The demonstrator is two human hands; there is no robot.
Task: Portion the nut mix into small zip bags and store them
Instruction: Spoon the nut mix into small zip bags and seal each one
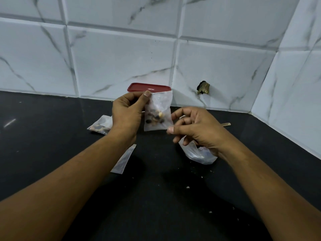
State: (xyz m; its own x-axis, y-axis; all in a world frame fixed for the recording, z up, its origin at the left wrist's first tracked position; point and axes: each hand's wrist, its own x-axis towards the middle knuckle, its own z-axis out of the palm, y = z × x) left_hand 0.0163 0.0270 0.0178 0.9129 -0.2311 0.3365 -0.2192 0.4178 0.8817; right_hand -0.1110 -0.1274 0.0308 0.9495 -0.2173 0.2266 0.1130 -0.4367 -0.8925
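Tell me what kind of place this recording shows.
Probably a home kitchen corner: a glossy black stone countertop, white marble-patterned wall tiles, and a red-lidded plastic food container against the wall.

A small zip bag [157, 112] is hanging above the tabletop [52, 136], between the two hands: the left hand [127, 115] is pinching its upper left corner and the right hand [194, 129] is pinching its lower right corner. Nuts are sitting in the bag's lower half. Behind it, a lidded container [149, 87] is standing against the wall [121, 58]. A filled bag [101, 125] is lying left of the left hand, a flat bag [124, 160] is lying beneath the left forearm, and a crumpled bag [198, 153] is lying under the right hand. A stick [225, 124] is lying to the right, behind the right wrist.
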